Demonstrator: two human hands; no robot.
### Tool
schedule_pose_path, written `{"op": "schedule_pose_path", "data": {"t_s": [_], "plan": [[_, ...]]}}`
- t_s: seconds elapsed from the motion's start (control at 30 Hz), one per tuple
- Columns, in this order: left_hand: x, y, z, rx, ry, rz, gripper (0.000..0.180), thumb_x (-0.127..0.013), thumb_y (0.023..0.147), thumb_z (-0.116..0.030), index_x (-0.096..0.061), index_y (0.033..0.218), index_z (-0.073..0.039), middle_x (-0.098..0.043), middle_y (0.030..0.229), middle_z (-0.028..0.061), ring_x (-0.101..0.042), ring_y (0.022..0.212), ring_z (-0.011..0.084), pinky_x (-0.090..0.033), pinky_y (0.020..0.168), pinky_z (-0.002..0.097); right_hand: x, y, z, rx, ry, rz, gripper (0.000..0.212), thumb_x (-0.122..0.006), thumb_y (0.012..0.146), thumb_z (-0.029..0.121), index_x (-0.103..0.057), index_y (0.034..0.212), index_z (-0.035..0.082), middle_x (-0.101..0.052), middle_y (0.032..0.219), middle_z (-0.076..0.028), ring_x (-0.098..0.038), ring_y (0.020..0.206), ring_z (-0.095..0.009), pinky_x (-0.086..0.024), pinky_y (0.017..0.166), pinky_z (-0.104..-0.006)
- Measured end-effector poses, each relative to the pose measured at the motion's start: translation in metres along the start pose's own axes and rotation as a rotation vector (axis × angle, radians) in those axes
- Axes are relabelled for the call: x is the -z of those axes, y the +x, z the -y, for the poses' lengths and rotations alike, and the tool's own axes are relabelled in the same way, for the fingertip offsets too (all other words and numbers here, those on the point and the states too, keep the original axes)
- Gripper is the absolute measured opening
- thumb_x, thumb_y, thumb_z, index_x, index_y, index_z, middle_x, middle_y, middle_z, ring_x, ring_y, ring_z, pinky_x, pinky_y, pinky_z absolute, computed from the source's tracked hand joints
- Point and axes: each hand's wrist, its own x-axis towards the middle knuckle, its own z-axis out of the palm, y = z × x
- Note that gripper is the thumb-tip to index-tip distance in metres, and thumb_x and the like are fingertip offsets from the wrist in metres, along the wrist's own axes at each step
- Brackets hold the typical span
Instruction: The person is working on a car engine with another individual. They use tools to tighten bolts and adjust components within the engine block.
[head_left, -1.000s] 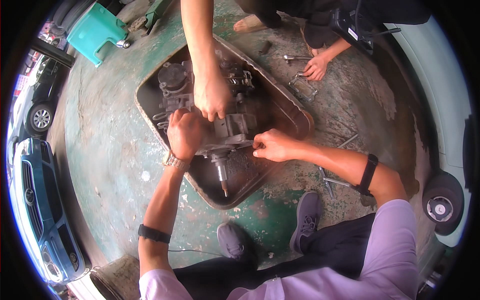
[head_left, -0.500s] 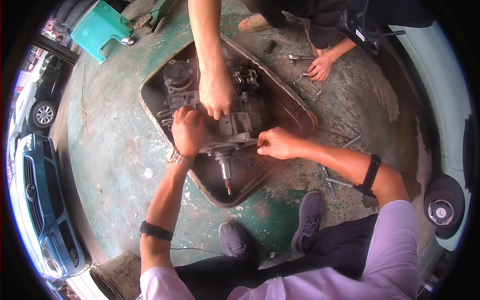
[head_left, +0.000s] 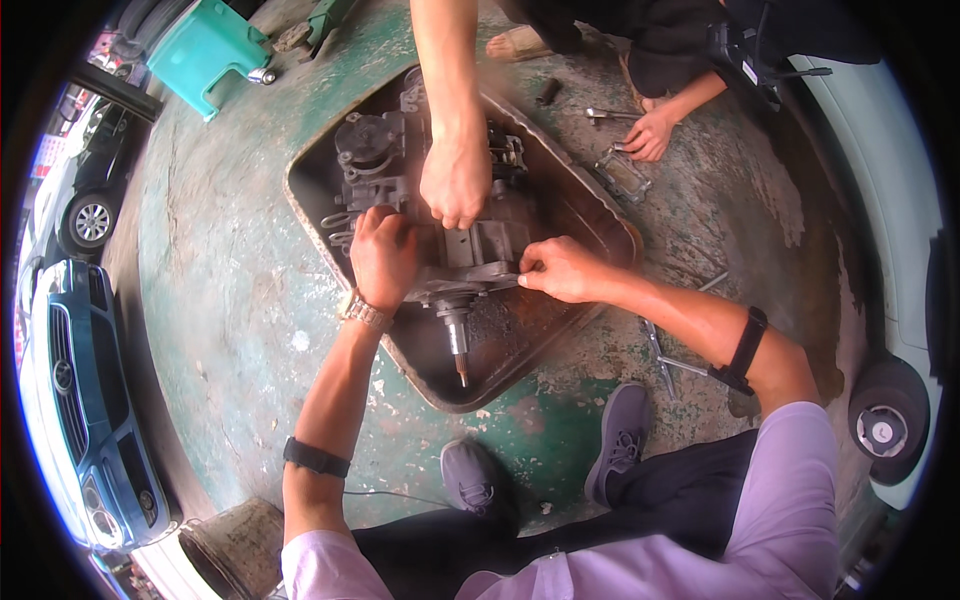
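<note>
A greasy metal gearbox [head_left: 487,242] lies in a rusty tray [head_left: 440,398], its splined shaft [head_left: 459,348] pointing toward me. My left hand [head_left: 384,258], below a wristwatch, rests on the gearbox's left side with fingers curled over its edge. At the right end of the flange, my right hand [head_left: 558,270] is closed, thumb and fingers pinched together; whatever lies between the fingertips is hidden. From the far side, a co-worker's fist [head_left: 456,182] reaches down onto the middle of the gearbox, covering part of it.
Another hand of a crouching person [head_left: 648,136] touches a small metal frame [head_left: 625,177] on the floor, near a wrench [head_left: 610,114]. Metal tools [head_left: 660,360] lie under my right forearm. A turquoise stool [head_left: 205,60] stands far left; a bucket [head_left: 255,540] stands near left.
The co-worker's fist has shifted to the right over the gearbox. My right hand has moved slightly, staying pinched at the flange end. My left hand keeps its place on the gearbox.
</note>
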Motion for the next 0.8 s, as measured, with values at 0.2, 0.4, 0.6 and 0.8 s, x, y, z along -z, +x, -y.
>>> {"op": "schedule_pose_path", "data": {"t_s": [0.2, 0.4, 0.6, 0.8], "plan": [[0.001, -0.001, 0.001, 0.005, -0.037, 0.015, 0.018, -0.071, 0.072, 0.001, -0.067, 0.089, -0.003, -0.063, 0.098, 0.0142, -0.060, 0.092, 0.0364, -0.050, 0.080, 0.0433, -0.002, 0.006, -0.003, -0.014, 0.031, -0.053, 0.033, -0.070, 0.085, 0.025, -0.069, 0.102, -0.003, -0.071, 0.095, -0.021, -0.070, 0.091, -0.032, -0.054, 0.080, -0.0389], [-0.001, -0.001, 0.003, -0.006, -0.030, 0.009, 0.011, -0.070, 0.074, -0.004, -0.068, 0.084, -0.005, -0.063, 0.094, 0.0101, -0.059, 0.089, 0.0332, -0.050, 0.077, 0.0422, 0.000, 0.016, 0.009, -0.002, 0.084, -0.199, 0.034, -0.071, 0.084, 0.025, -0.068, 0.101, -0.004, -0.072, 0.091, -0.021, -0.071, 0.087, -0.029, -0.055, 0.077, -0.0384], [0.001, 0.001, 0.000, -0.036, -0.060, 0.102, 0.012, -0.071, 0.073, -0.003, -0.070, 0.084, -0.007, -0.064, 0.092, 0.0094, -0.059, 0.088, 0.0327, -0.050, 0.077, 0.0426, 0.001, 0.038, 0.036, 0.016, 0.117, -0.276, 0.036, -0.074, 0.081, 0.027, -0.068, 0.097, -0.005, -0.071, 0.086, -0.020, -0.071, 0.080, -0.026, -0.054, 0.072, -0.0369], [0.005, 0.005, -0.005, -0.073, -0.110, 0.155, 0.022, -0.070, 0.074, -0.002, -0.075, 0.093, -0.012, -0.067, 0.099, 0.0075, -0.062, 0.094, 0.0312, -0.051, 0.081, 0.0403, -0.012, 0.056, 0.048, -0.026, 0.172, -0.302, 0.040, -0.078, 0.079, 0.031, -0.068, 0.095, -0.004, -0.070, 0.081, -0.019, -0.070, 0.077, -0.025, -0.053, 0.069, -0.0361]]}}
